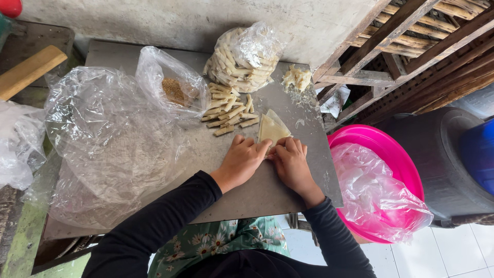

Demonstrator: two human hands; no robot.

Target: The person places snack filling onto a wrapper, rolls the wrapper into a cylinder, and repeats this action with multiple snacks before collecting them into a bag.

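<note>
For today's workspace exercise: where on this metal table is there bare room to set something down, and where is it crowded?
Bare: the table near edge below both hands, left hand and right hand, and the strip right of the wrapper. Crowded: the rolled sticks, bagged rolls and plastic sheet at left.

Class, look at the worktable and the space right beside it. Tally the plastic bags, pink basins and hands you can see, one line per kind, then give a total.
Clear plastic bags: 5
Pink basin: 1
Hands, left hand and right hand: 2
Total: 8
</note>
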